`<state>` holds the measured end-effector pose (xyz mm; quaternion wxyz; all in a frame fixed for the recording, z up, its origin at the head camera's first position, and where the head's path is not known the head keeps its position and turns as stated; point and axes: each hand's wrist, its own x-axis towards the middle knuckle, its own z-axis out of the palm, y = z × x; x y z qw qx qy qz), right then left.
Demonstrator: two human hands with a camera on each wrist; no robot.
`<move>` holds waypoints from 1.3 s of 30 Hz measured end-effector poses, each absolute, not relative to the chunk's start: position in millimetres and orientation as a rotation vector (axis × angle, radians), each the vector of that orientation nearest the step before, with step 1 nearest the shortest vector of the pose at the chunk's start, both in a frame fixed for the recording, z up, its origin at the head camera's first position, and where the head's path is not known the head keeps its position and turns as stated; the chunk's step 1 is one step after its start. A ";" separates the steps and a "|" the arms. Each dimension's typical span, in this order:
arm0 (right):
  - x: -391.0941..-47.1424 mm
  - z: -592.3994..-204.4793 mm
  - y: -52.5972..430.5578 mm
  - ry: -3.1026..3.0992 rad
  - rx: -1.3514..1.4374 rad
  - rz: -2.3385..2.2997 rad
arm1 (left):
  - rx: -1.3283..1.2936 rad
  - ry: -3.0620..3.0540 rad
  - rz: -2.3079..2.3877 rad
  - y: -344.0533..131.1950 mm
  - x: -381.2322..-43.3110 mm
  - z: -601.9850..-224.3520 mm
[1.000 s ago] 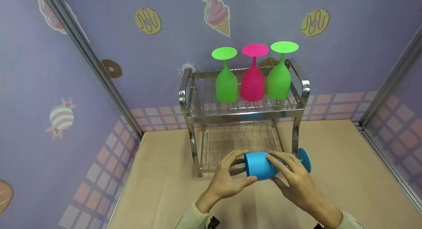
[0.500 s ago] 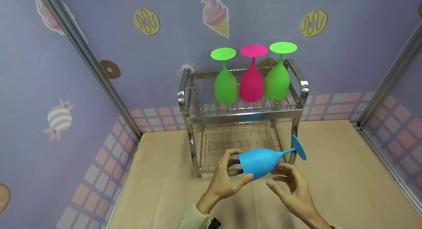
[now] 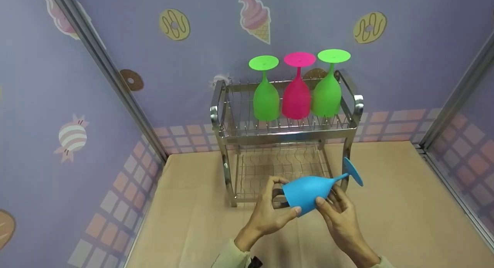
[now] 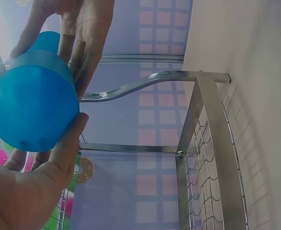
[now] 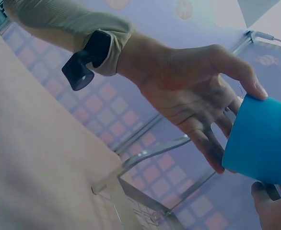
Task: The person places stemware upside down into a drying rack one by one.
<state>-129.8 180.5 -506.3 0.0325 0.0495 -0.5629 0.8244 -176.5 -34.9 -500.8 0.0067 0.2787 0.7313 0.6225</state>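
Note:
A blue plastic wine goblet (image 3: 308, 191) is held on its side in front of the rack, foot tilted up to the right. My left hand (image 3: 266, 213) grips the rim end, thumb at the near edge and fingers on the far side. From below right, my right hand (image 3: 340, 219) holds the bowl near the stem, its thumb on the near side and fingers partly hidden behind. In the left wrist view the goblet's open mouth (image 4: 32, 108) faces the camera. The right wrist view shows the bowl (image 5: 263, 139) between both hands.
A two-tier metal dish rack (image 3: 287, 136) stands against the patterned back wall. Upside down on its top tier are a green goblet (image 3: 266, 100), a pink goblet (image 3: 296, 100) and another green goblet (image 3: 326, 96). A beige cloth (image 3: 193, 210) covers the table.
The goblet has tipped so its foot points higher. My right hand let go from over the stem, dropped below, and now holds the bowl from underneath. My left hand keeps its grip.

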 end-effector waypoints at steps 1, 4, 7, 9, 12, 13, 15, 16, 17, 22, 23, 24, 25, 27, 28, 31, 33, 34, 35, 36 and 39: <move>-130.1 -505.7 179.5 -1.731 0.139 2.535 | 0.869 2.290 1.946 -35.0 -176.6 -501.0; -130.7 -503.4 177.3 -1.737 0.104 2.522 | 0.865 2.287 1.947 -36.1 -177.0 -500.0; -131.9 -498.9 176.9 -1.760 0.096 2.488 | 0.879 2.278 1.947 -39.0 -178.3 -498.3; -133.3 -493.7 178.3 -1.789 0.125 2.436 | 0.905 2.279 1.955 -43.0 -180.4 -497.6; -136.7 -481.8 183.6 -1.845 0.183 2.325 | 0.921 2.327 1.965 -53.9 -184.9 -498.2; -138.1 -476.8 186.1 -1.873 0.201 2.272 | 0.919 2.355 1.968 -58.5 -187.1 -499.4; -142.5 -465.8 192.2 -1.940 0.245 2.157 | 0.897 2.448 1.961 -68.9 -192.8 -503.4; -145.3 -459.6 195.3 -1.982 0.266 2.096 | 0.880 2.506 1.949 -74.6 -196.2 -505.6; -148.5 -453.5 198.4 -2.023 0.294 2.033 | 0.854 2.573 1.934 -80.4 -200.0 -507.7; -166.1 -422.5 208.6 -2.166 0.497 1.795 | 0.666 2.780 1.915 -112.4 -220.0 -516.4; -169.3 -416.3 208.7 -2.180 0.533 1.772 | 0.629 2.795 1.932 -118.6 -223.7 -518.0; -172.6 -409.8 208.2 -2.193 0.570 1.749 | 0.594 2.805 1.952 -124.5 -227.0 -519.6; -175.9 -403.0 207.1 -2.201 0.600 1.737 | 0.557 2.815 1.974 -129.9 -229.6 -521.0; -181.6 -388.8 204.2 -2.240 0.642 1.690 | 0.499 2.858 2.011 -138.7 -235.2 -523.6; -184.5 -381.4 202.4 -2.259 0.659 1.668 | 0.465 2.887 2.022 -142.2 -237.7 -524.8; -192.1 -358.2 196.0 -2.308 0.702 1.616 | 0.363 2.948 2.041 -149.5 -243.8 -527.7; -196.6 -343.7 191.9 -2.332 0.724 1.588 | 0.309 2.965 2.042 -152.3 -247.4 -529.5; -198.9 -336.8 189.8 -2.340 0.736 1.582 | 0.285 2.969 2.035 -153.2 -248.8 -530.5; -201.2 -330.1 187.6 -2.346 0.749 1.575 | 0.264 2.968 2.029 -154.2 -250.7 -532.2; -203.3 -323.6 185.6 -2.356 0.757 1.562 | 0.245 2.964 2.024 -154.9 -252.0 -533.4; -210.7 -306.1 179.0 -2.380 0.775 1.525 | 0.196 2.954 2.002 -156.6 -255.9 -537.2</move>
